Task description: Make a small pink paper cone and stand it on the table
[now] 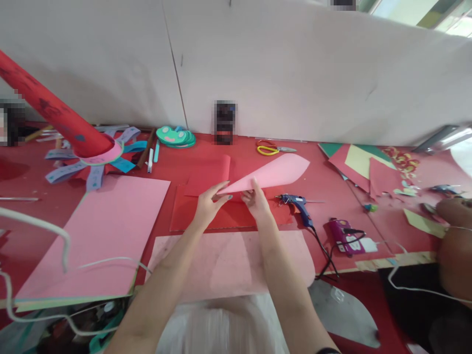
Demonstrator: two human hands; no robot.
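Observation:
Between both hands is a pink paper sheet (280, 172), curled toward a cone whose narrow tip points left. My left hand (212, 202) pinches that tip, fingers closed on the paper. Under the sheet's lower edge, my right hand (256, 199) has its thumb pressed on the paper; its other fingers curl beneath. Red paper sheets (184, 214) lie flat below the hands, and one has a rolled edge behind the left hand. Closer to me spreads another pink paper (228, 265), partly covered by my forearms. A blue glue gun (300, 206) rests just right of my right hand.
Yellow-handled scissors (271, 148) lie behind the cone. At left, a red paper tube (84, 132) stands on paper strips beside a pink sheet stack (110, 221). A purple power box (344, 238) with cables sits right. Paper scraps (357, 164) and another person's arm (457, 246) are farther right.

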